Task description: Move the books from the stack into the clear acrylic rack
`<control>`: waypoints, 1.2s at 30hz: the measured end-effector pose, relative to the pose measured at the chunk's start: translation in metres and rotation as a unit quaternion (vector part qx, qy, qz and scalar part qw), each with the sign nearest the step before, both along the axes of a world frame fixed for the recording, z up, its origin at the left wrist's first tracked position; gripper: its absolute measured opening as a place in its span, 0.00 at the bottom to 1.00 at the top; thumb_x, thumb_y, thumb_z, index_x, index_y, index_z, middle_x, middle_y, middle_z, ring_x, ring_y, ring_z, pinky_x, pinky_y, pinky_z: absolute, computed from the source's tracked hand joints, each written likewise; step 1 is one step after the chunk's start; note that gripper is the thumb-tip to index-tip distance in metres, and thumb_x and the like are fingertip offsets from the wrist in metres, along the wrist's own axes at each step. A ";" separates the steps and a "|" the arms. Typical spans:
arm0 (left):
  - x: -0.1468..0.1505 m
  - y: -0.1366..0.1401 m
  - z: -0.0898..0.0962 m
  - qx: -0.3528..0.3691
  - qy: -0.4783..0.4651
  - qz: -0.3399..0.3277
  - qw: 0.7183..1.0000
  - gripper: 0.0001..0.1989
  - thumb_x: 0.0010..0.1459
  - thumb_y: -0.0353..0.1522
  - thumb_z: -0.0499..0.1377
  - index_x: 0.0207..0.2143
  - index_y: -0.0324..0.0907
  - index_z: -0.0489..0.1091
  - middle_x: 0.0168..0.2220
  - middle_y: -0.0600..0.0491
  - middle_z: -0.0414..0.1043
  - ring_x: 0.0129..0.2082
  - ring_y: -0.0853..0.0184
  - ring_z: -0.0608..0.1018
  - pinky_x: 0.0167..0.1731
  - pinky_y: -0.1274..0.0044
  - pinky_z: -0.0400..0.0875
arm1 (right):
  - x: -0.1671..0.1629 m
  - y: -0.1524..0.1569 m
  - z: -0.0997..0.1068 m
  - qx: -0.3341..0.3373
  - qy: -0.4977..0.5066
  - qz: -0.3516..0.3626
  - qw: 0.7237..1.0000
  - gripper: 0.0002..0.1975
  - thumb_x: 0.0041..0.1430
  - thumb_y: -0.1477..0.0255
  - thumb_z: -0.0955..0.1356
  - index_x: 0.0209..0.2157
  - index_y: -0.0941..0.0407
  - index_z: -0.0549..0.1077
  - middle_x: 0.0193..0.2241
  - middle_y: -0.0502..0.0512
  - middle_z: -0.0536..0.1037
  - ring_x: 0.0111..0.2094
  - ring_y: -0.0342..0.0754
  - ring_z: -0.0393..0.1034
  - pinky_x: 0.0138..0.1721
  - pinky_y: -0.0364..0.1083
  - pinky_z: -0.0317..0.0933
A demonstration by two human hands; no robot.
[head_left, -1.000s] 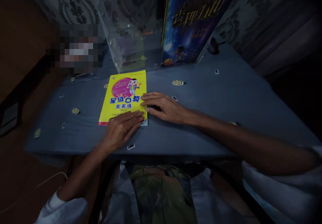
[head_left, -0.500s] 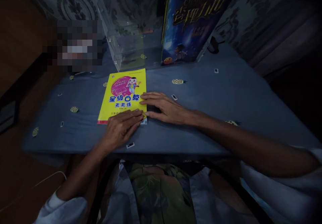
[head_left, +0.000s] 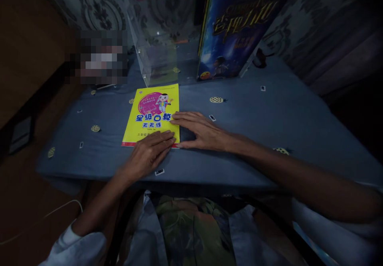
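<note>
A yellow workbook (head_left: 130, 128) with a pink circle and a cartoon figure on its cover lies closed and flat on the blue cloth. My left hand (head_left: 152, 148) rests flat over its near edge, fingers stretched out and pointing right. At the book's right edge is my right hand (head_left: 202, 132), its fingers extended onto the cover and the thumb apart near the lower right corner. Neither hand grips anything. Part of the cover's lower print is hidden under my left hand.
The blue pineapple-print cloth (head_left: 254, 126) covers the table. Behind the workbook stands a clear plastic rack (head_left: 143, 64), with a dark blue book (head_left: 230, 46) upright at its right. A blurred-out patch hides the back left. A dark flat device (head_left: 20, 135) lies beyond the table's left side.
The workbook's lower right corner, bent up before with a bit of blue-white showing, now lies flat. My right thumb has moved off the corner. The view has shifted slightly.
</note>
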State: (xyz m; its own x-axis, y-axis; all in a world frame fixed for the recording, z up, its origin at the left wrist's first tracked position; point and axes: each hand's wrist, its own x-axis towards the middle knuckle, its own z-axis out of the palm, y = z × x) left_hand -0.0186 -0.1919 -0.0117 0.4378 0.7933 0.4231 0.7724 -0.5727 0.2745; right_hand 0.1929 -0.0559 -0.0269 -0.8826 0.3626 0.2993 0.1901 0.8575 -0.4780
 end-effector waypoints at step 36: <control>-0.075 0.052 0.012 -0.150 0.137 0.247 0.948 0.28 0.70 0.43 0.49 0.65 0.37 0.61 0.68 0.40 0.59 0.68 0.54 0.64 0.66 0.65 0.59 | 0.001 -0.009 0.019 -0.047 -0.058 -0.030 0.997 0.33 0.57 0.56 0.72 0.61 0.53 0.71 0.67 0.63 0.64 0.68 0.63 0.55 0.66 0.65 0.51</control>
